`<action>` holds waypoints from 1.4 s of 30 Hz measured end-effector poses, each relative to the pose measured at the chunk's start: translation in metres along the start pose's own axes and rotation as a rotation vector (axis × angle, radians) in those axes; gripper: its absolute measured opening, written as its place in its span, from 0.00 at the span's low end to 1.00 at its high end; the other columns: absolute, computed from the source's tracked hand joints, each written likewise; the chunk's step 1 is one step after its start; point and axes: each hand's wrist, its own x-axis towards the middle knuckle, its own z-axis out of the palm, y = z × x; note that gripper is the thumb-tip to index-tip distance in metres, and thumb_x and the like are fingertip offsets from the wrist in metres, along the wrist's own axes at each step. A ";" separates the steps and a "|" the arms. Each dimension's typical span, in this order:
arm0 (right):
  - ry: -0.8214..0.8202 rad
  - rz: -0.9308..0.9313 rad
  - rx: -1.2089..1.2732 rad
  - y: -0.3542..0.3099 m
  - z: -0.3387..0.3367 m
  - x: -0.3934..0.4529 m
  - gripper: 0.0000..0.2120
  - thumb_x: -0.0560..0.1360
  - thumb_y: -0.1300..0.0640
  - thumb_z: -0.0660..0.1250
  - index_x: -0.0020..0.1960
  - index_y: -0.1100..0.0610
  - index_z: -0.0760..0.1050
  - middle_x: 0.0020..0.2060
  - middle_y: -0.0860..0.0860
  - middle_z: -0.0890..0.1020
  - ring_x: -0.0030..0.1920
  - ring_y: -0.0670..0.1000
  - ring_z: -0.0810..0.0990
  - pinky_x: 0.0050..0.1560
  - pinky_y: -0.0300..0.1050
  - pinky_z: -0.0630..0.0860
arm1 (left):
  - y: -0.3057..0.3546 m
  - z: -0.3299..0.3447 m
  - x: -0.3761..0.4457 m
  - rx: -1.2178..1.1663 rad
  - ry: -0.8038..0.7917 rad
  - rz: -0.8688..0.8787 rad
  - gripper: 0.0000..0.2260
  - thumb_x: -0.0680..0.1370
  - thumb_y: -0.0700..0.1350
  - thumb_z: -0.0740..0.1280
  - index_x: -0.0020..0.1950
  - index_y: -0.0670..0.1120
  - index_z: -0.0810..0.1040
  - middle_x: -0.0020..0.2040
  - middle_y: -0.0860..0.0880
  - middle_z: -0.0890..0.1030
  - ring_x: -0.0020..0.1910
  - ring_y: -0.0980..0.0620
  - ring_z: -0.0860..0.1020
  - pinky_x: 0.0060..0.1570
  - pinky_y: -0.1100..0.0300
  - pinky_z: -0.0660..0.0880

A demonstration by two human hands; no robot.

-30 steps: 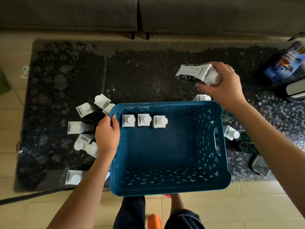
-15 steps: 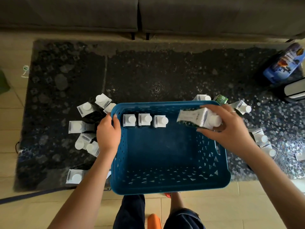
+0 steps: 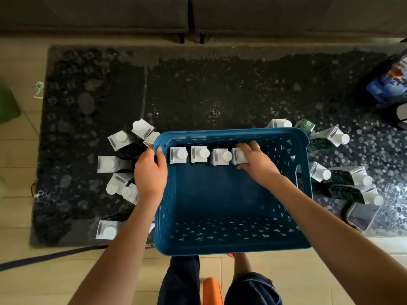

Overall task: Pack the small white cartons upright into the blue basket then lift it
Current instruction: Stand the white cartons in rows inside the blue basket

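Note:
The blue basket (image 3: pixel 233 243) stands on a dark glass table. Three white cartons stand upright in a row along its far wall, the leftmost carton (image 3: pixel 178 154) nearest the left corner. My right hand (image 3: pixel 256 160) is inside the basket, shut on a fourth carton (image 3: pixel 238 156) set upright at the right end of that row. My left hand (image 3: pixel 150 170) grips the basket's left rim near the far corner. Several cartons (image 3: pixel 120 139) stand left of the basket. More cartons (image 3: pixel 330 138) lie on their sides to its right.
The glass table (image 3: pixel 220 91) stretches away behind the basket. A phone-like device (image 3: pixel 362 214) lies at the right front. A blue package (image 3: pixel 389 82) sits at the far right. A grey sofa (image 3: pixel 198 14) runs along the back. My legs (image 3: pixel 180 280) are below the basket.
My right hand carried a carton from above the table down into the basket and set it at the right end of the row. The left hand stayed on the rim.

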 end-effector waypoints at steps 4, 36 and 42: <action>0.015 0.034 -0.037 -0.007 0.001 0.005 0.30 0.75 0.60 0.68 0.73 0.55 0.58 0.68 0.59 0.62 0.56 0.64 0.76 0.52 0.55 0.76 | -0.001 0.000 0.000 0.005 -0.003 0.009 0.17 0.82 0.46 0.57 0.35 0.39 0.67 0.31 0.41 0.75 0.29 0.43 0.74 0.29 0.44 0.72; 0.410 -0.201 -0.406 -0.039 0.033 0.003 0.27 0.70 0.55 0.73 0.66 0.55 0.68 0.58 0.52 0.78 0.62 0.56 0.73 0.69 0.61 0.57 | 0.002 -0.001 -0.001 -0.015 -0.002 0.011 0.15 0.82 0.46 0.57 0.36 0.43 0.65 0.33 0.42 0.76 0.30 0.44 0.75 0.29 0.50 0.70; 0.563 -0.255 -0.180 -0.035 0.023 -0.012 0.18 0.74 0.51 0.70 0.61 0.54 0.72 0.55 0.52 0.79 0.56 0.55 0.77 0.65 0.55 0.62 | 0.004 -0.002 -0.002 -0.022 0.000 0.008 0.15 0.82 0.45 0.58 0.36 0.43 0.66 0.33 0.42 0.76 0.30 0.44 0.75 0.29 0.48 0.71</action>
